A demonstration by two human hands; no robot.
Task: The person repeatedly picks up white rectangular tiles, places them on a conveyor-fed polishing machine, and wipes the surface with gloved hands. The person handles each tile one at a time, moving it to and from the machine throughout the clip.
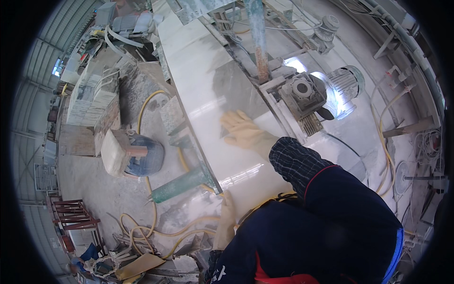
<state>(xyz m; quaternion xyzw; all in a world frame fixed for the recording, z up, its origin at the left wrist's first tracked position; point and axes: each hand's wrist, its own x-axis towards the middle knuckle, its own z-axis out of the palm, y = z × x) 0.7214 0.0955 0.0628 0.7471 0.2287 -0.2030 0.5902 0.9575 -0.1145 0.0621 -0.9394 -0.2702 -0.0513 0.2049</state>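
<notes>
A long, glossy white stone slab (208, 113) stretches away from me on a metal frame, with a grey patch across its far part. My right hand (243, 130), in a yellow rubber glove, lies on the slab, palm down and fingers spread, beside the grey patch. It holds nothing. My left hand (227, 217), in a pale glove, is low by the near left corner of the slab. Its fingers point up along the slab's edge and are partly hidden, so whether they grip it is unclear.
A dusty motor and gearbox (302, 92) stand right of the slab, near a rusty upright post (257, 42). Leftward are a green roller (182, 184), a blue barrel (146, 156) and stacked stone slabs (92, 97). A yellow hose (156, 222) loops over the floor near broken pieces.
</notes>
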